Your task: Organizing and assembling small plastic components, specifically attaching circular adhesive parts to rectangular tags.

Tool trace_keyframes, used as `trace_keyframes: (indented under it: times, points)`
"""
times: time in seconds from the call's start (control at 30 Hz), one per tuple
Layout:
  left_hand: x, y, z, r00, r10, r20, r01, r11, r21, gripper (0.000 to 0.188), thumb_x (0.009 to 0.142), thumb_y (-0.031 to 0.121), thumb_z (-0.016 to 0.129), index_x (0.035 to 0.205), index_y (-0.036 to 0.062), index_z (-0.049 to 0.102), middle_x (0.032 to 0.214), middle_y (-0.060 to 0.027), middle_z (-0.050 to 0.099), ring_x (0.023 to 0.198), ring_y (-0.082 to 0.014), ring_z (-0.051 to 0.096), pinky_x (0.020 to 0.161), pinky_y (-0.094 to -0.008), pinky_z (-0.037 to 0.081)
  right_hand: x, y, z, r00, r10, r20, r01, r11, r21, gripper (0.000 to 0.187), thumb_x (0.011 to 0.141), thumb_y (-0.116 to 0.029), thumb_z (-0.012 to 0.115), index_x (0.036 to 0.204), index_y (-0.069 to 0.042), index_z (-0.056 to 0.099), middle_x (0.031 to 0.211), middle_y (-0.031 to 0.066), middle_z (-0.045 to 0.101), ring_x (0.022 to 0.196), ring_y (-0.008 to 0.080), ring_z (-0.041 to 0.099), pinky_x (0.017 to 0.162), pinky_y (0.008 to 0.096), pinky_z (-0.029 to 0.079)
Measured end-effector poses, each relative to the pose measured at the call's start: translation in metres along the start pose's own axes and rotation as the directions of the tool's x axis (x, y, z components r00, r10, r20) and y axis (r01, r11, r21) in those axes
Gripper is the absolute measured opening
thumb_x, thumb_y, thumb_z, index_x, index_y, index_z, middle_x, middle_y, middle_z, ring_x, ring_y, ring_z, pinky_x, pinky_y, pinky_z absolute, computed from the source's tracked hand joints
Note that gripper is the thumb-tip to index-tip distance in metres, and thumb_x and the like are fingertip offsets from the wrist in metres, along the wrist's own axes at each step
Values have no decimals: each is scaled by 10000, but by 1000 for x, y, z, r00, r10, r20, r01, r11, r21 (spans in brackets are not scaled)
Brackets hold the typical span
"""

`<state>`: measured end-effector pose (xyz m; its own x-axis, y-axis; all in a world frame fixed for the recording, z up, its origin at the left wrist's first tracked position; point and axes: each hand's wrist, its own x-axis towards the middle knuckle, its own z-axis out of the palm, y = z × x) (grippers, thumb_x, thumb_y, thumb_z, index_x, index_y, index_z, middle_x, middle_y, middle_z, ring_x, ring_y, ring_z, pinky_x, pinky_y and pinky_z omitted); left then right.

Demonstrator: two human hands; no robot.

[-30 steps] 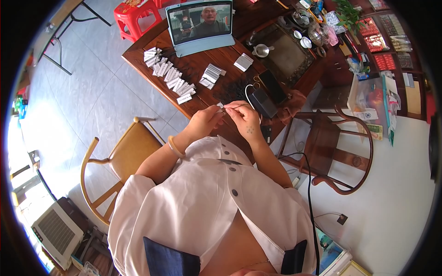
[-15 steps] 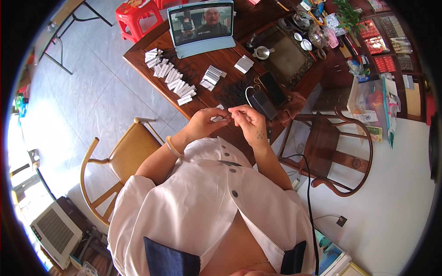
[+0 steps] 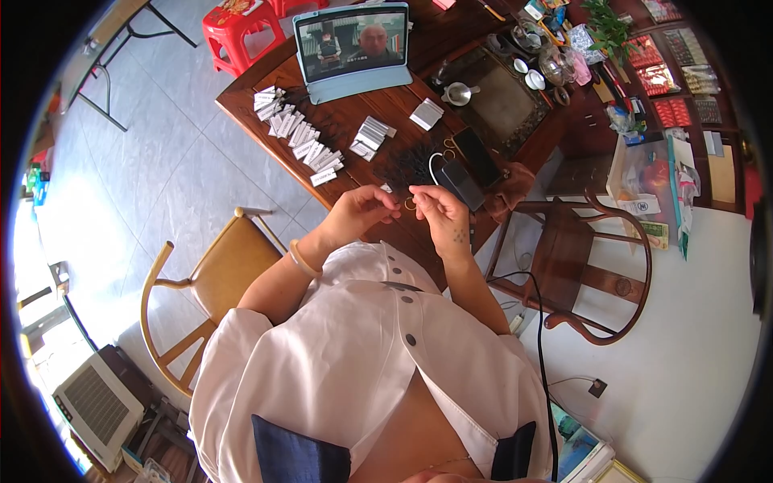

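My left hand (image 3: 361, 214), with a pale bangle on the wrist, is over the near table edge, thumb and fingers drawn together. Facing it across a small gap, my right hand (image 3: 440, 216) is pinched. Whatever either hand holds is too small to make out. A gold-coloured loop (image 3: 409, 204) shows by the right fingers. Just beyond lies a tangle of thin black strings (image 3: 403, 165). Farther left are a fanned row of white tags (image 3: 299, 133) and a stack of grey-and-white tags (image 3: 371, 138). Another small stack of tags (image 3: 427, 113) sits to the right.
A tablet (image 3: 353, 48) in a light blue case stands at the back of the wooden table. Right of the strings are a black box (image 3: 461, 183), a phone (image 3: 478, 156) and a tea tray (image 3: 503, 97). Chairs stand left (image 3: 233, 270) and right (image 3: 564, 258).
My hands, close together before, have drawn slightly apart, leaving a gap between the fingertips. The gold-coloured loop now shows by the right fingers. The picture on the tablet has shifted.
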<state>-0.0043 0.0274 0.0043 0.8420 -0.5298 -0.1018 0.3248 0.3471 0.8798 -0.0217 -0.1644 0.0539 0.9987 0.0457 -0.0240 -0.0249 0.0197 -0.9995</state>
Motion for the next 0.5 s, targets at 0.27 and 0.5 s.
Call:
trace_keyframes:
  times: [0.27,0.5]
  points:
    - [4,6,10,988,29,-154,27,936,352,162,924,92,605,995,-51,634,1002,-71,633,926,-133,614,792,-250,508,-9,0,16,844,-501,191,523,689,-501,168,732,-18,754,870,-54,665,856,80,657,722,230,635,606,315,503]
    - [1,10,15,978,-41,-203,47,999,25,140,918,76,591,975,-51,574,911,-112,653,850,-162,649,753,-277,551,-11,7,10,829,-485,280,552,626,-551,174,724,-18,752,874,-68,679,857,73,628,712,246,623,613,325,499]
